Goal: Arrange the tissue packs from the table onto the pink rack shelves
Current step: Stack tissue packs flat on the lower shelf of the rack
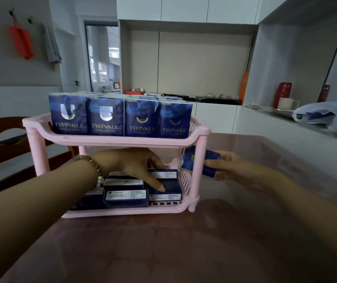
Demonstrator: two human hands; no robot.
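- The fingers (214, 164) of the right hand (233, 167) pinch one end of a soft dark blue tissue pack (211, 162).
- This pack is tilted in the air at the right end of the rack. Part of it is hidden behind the rack's round pink front post (199, 160), at the height of the lower shelf.
- The fingers (157, 185) of the left hand (135, 164) are spread out inside the lower shelf (122, 211). The thumb tip presses on the top of the front right pack there. The other fingertips reach to a pack farther back.
- The flat blue packs with white labels (124, 196) lie side by side on the lower shelf, under the left hand.
- A string of brown beads (94, 166) sits on the left wrist.
- The top shelf (122, 139) is full of upright blue packs with the word TWINKLE (106, 116). Four stand in the front row, with more behind them.
- The pink plastic two-shelf rack (39, 152) stands on the shiny red-brown tabletop (163, 242).
- A dark wooden chair (10, 139) is on the left, behind the tabletop.
- A thin white plastic bag (326, 117) lies on the pale counter to the right, near a tall red vase (282, 94).
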